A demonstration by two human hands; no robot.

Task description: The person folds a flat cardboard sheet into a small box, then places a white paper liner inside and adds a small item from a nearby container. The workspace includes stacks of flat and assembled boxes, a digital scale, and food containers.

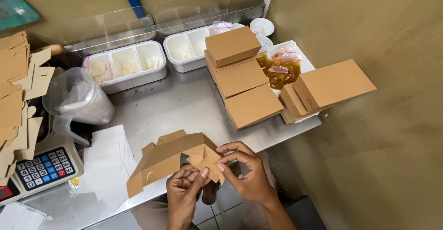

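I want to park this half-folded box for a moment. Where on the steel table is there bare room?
The biggest bare patch of table lies between the white divided tray, the clear jug and the closed brown boxes. The left edge is crowded: flat cardboard blanks, scale, white paper sheets.

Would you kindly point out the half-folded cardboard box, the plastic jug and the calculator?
half-folded cardboard box (pixel 168 158), head view, its long brown side panel.
plastic jug (pixel 83 98), head view, its clear wall.
calculator (pixel 44 167), head view, its keypad.
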